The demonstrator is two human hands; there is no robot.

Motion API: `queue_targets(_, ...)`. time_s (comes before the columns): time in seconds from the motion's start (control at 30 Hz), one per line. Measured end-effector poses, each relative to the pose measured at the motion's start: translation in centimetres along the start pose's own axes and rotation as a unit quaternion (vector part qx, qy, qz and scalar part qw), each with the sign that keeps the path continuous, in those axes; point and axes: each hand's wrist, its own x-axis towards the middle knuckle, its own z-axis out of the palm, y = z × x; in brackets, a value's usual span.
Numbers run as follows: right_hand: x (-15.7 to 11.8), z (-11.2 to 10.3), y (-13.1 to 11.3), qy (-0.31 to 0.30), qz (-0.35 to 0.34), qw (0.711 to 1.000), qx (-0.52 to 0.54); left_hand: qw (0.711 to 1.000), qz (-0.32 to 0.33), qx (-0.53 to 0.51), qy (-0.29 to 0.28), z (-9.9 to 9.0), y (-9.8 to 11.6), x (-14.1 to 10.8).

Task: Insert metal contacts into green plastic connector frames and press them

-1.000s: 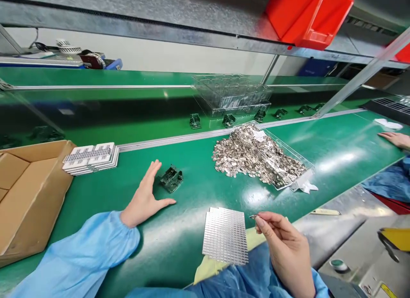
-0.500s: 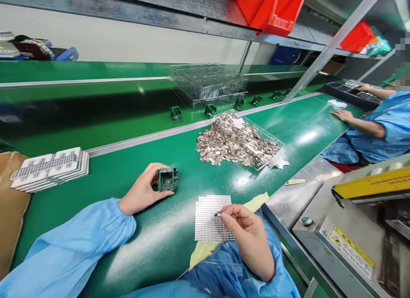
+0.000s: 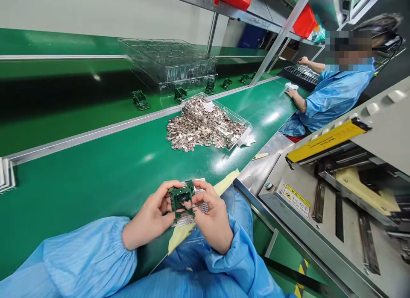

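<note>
A green circuit board assembly (image 3: 177, 198), shaped like a square frame with an open middle, is raised between both hands. My left hand (image 3: 147, 217) grips its left side, thumb at the lower edge and fingers along the top. On the other side, my right hand (image 3: 215, 220) closes on the right edge, with fingertips reaching into the opening. Any small part in those fingertips is hidden. Directly beneath lies a sheet of silvery metal strips (image 3: 185, 221), partly covered by the hands, on a yellow sheet (image 3: 226, 181) at the bench edge.
A heap of small metal pieces (image 3: 192, 129) spills from a clear tray (image 3: 241, 140). Behind it stand stacked clear trays (image 3: 188, 71) and several green board assemblies (image 3: 140, 100). A machine (image 3: 288, 191) flanks me on the right; a co-worker (image 3: 339, 92) sits beyond.
My left hand has brought the board assembly right and nearer, over the metal strips. My right hand, earlier pinching a small part, has moved left to the board. The view has swung right.
</note>
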Motion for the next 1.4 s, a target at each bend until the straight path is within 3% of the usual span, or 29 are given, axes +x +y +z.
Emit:
queue_targets(0.3, -0.4, 0.8, -0.1, 0.041, 0.007, 0.999, 0.024, 0.999, 0.02, 0.037, -0.014, -0.2, -0.6, -0.4)
queue_targets(0.5, -0.7, 1.3, 0.1, 0.06, -0.007, 0.998, 0.006, 0.995, 0.053, 0.078, 0.029, 0.0, -0.9, -0.8)
queue_targets(0.8, -0.7, 1.5, 0.6, 0.047, 0.111, 0.982, 0.148, 0.992, 0.002, 0.084, 0.094, 1.0, -0.6, -1.1)
queue_targets(1.03, -0.9, 1.3, -0.8, 0.07, 0.127, 0.97, 0.196, 0.992, 0.011, 0.086, 0.097, 2.1, 0.3, -1.3)
queue_targets(1.23, -2.7, 0.1, -0.3, 0.111, 0.129, 0.963, 0.21, 0.995, -0.017, 0.077, 0.058, 3.8, 0.3, -1.4)
queue_targets(1.4, -4.5, -1.7, 1.4, 0.114, 0.139, 0.961, 0.21, 0.997, -0.056, 0.028, -0.034, 4.5, -0.4, -1.1)
